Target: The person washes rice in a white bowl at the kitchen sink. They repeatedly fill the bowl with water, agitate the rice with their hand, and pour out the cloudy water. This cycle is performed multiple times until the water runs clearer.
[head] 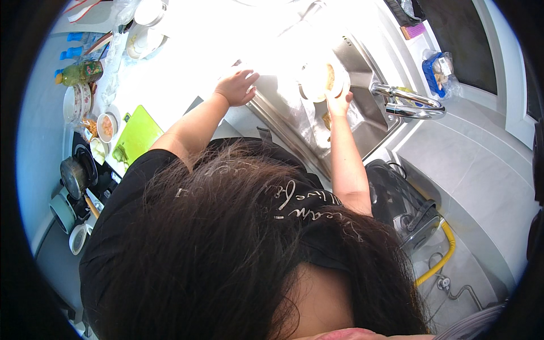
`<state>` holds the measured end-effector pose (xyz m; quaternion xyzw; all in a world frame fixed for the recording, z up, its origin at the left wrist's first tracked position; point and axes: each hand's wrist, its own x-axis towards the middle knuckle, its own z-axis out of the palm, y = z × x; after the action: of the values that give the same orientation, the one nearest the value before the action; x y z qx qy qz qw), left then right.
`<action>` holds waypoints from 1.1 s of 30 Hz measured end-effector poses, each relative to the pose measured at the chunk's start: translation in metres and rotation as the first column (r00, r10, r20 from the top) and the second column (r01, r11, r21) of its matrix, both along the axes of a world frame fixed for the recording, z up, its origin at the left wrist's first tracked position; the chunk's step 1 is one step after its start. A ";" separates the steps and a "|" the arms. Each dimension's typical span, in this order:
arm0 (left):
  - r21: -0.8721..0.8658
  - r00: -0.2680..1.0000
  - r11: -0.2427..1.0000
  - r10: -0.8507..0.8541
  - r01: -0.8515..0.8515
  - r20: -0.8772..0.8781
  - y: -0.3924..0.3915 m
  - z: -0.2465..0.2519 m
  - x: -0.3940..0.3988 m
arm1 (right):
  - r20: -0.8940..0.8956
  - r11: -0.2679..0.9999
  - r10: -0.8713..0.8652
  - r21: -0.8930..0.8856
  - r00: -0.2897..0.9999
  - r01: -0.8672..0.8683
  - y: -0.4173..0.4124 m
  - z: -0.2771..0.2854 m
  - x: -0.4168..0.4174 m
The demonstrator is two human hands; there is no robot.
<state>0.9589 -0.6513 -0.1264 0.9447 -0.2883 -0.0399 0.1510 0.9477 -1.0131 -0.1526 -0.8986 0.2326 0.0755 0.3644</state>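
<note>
Over the steel double sink (369,97), my right hand (338,102) grips the near rim of a pale round bowl (312,85); something tan shows inside it. Below the bowl, brownish scraps (326,121) and a thin clear film or plastic lie in the basin. My left hand (239,88) is over the left edge of the sink with its fingers apart. A small dark thing shows by its fingertips, but glare hides what it is. Strong light washes out much of the bowl and the counter beyond.
A chrome faucet (414,104) reaches in from the right. Left stand a green cutting board (142,131), a bowl of pinkish food (106,127), a dish (144,42), an oil bottle (80,73) and a dark pan (73,176). A blue basket (432,75) sits at the right.
</note>
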 end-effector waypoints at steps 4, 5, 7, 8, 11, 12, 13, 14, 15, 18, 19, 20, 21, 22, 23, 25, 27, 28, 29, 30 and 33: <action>0.007 1.000 1.000 0.001 -0.001 0.014 0.000 0.000 -0.001 | -0.060 0.996 0.022 -0.090 0.998 -0.027 -0.004 -0.007 0.002; 0.007 1.000 1.000 0.004 -0.004 0.014 0.000 0.000 -0.002 | -0.066 0.995 0.027 -0.090 0.997 -0.032 -0.003 -0.005 0.002; 0.016 1.000 1.000 0.005 -0.005 0.009 0.000 0.002 -0.001 | 0.007 0.992 0.004 -0.123 1.000 -0.003 -0.004 -0.013 0.002; 0.020 1.000 1.000 0.006 -0.006 0.007 -0.001 0.003 -0.001 | 0.044 0.990 -0.006 -0.138 0.999 0.012 -0.005 -0.016 0.002; 0.010 1.000 1.000 0.012 -0.012 0.000 -0.001 0.003 -0.001 | -0.049 0.984 0.053 -0.168 0.997 -0.061 -0.002 -0.004 0.004; 0.005 1.000 1.000 0.007 -0.007 0.011 -0.001 0.002 -0.001 | -0.052 0.980 0.075 -0.181 0.996 -0.083 0.000 0.000 0.005; 0.000 1.000 1.000 0.001 -0.001 0.022 0.000 0.001 -0.001 | -0.056 0.975 0.097 -0.194 0.994 -0.106 0.002 0.005 0.005; -0.005 0.999 1.000 -0.004 0.004 0.033 0.000 0.001 -0.001 | -0.068 0.972 0.111 -0.201 0.991 -0.123 0.003 0.009 0.006; 0.013 0.999 1.000 -0.008 0.007 0.039 0.000 0.001 0.000 | -0.081 0.968 0.126 -0.208 0.989 -0.140 0.006 0.015 0.007; 0.038 0.999 0.999 -0.014 0.012 0.045 -0.001 0.003 -0.001 | -0.109 0.949 0.174 -0.247 0.979 -0.196 0.009 0.025 0.010; 0.028 0.999 1.000 -0.012 0.011 0.038 -0.001 0.003 -0.001 | -0.096 0.932 0.206 -0.283 0.974 -0.225 0.007 0.021 0.011; 0.017 0.999 1.000 -0.011 0.010 0.030 -0.001 0.002 -0.001 | -0.080 0.911 0.238 -0.326 0.968 -0.251 0.005 0.016 0.012; 0.012 0.999 1.000 -0.012 0.011 0.031 -0.001 0.002 -0.001 | -0.066 0.888 0.268 -0.371 0.961 -0.273 0.004 0.012 0.013; 0.006 0.999 1.000 -0.012 0.012 0.032 0.000 0.001 0.000 | -0.049 0.859 0.298 -0.423 0.953 -0.290 0.002 0.008 0.013; 0.000 0.999 1.000 -0.013 0.013 0.033 0.000 0.001 0.000 | -0.034 0.827 0.328 -0.473 0.944 -0.304 0.000 0.004 0.013; 0.022 0.999 1.000 -0.021 0.020 0.049 0.000 0.001 0.000 | -0.056 0.832 0.320 -0.461 0.946 -0.309 0.009 0.018 0.016; 0.014 0.999 1.000 -0.019 0.019 0.034 0.000 0.000 -0.001 | -0.033 0.836 0.316 -0.463 0.948 -0.294 0.011 0.020 0.017; -0.005 1.000 1.000 -0.013 0.013 0.012 0.000 0.000 -0.001 | 0.002 0.838 0.316 -0.470 0.949 -0.278 0.009 0.015 0.017; -0.024 1.000 1.000 -0.008 0.007 -0.010 0.000 -0.001 -0.001 | 0.038 0.840 0.316 -0.476 0.948 -0.261 0.008 0.012 0.017; -0.029 1.000 1.000 -0.006 0.006 -0.013 0.000 -0.002 -0.001 | 0.039 0.841 0.318 -0.473 0.947 -0.263 0.009 0.015 0.018; -0.020 0.999 1.000 -0.015 0.014 -0.029 0.001 -0.003 -0.001 | -0.002 0.861 0.294 -0.434 0.956 -0.266 0.015 0.024 0.021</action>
<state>0.9582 -0.6503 -0.1290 0.9403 -0.2934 -0.0520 0.1645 0.9685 -0.9984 -0.1287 -0.9827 0.0985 0.0457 0.1500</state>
